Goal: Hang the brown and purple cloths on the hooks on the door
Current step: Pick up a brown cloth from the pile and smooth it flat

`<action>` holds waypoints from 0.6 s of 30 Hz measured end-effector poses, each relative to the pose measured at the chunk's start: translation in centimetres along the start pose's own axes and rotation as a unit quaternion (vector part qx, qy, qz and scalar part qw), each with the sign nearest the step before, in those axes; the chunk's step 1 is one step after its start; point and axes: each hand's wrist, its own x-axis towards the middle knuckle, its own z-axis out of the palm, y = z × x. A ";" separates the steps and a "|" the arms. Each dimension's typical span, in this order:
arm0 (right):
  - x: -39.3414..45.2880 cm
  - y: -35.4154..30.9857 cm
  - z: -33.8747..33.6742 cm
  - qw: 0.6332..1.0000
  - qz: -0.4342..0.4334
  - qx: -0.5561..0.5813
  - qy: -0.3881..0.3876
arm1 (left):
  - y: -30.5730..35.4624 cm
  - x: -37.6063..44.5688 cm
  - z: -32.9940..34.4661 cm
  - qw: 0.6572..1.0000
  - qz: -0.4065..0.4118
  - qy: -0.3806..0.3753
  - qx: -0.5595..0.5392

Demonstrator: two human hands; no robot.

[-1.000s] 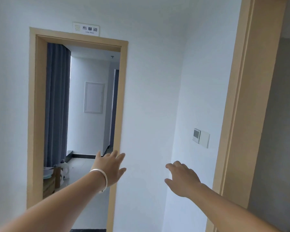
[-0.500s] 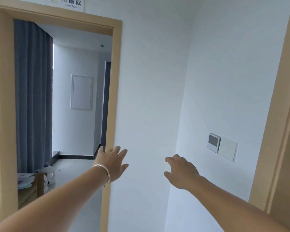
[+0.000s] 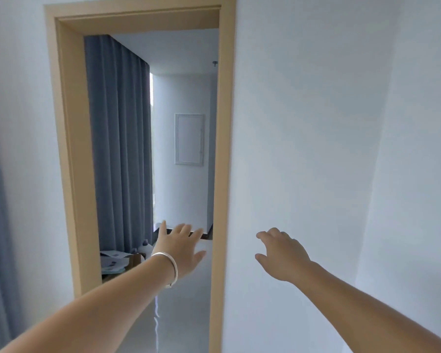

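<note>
A: Both arms are out in front, bare forearms, palms down. The left hand [image 3: 181,250] sits at about seven o'clock from centre, fingers spread wide and straight, holding nothing, with a smooth silver bangle [image 3: 168,266] round the wrist.

B: And the right hand [image 3: 281,253]?

A: Four o'clock, fingers loosely apart and slightly bent, empty as well. It hangs in front of the plain white wall [image 3: 303,123], matte and smooth.

B: What's ahead?

A: An open doorway with a flat, tan, wood-look frame [image 3: 224,149], square-edged. Through it, at nine o'clock, a grey-blue curtain [image 3: 117,138] falls in long soft pleats. At twelve o'clock on the far wall, a white rectangular panel [image 3: 189,138] with a raised border.

B: Any cloths or hooks?

A: No brown or purple cloth in view, no hooks, no door leaf either. Low at eight o'clock, papers [image 3: 113,261] lie on a wooden surface, print too small to read. The floor [image 3: 183,314] beyond is pale and glossy, catching a streak of light.

B: Any writing?

A: None readable.
</note>
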 end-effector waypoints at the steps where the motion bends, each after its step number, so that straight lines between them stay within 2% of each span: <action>1: 2.0 -0.2 0.5 1.000 -0.015 0.006 -0.002 | -0.8 0.9 0.8 1.000 -0.012 -0.005 0.006; 8: 12.6 -5.8 5.2 0.990 -0.131 0.039 -0.018 | -7.5 3.0 5.5 0.991 -0.119 -0.046 0.039; 18: 22.1 -22.8 12.1 0.952 -0.299 0.061 -0.037 | -22.2 -2.1 11.9 0.950 -0.291 -0.104 0.052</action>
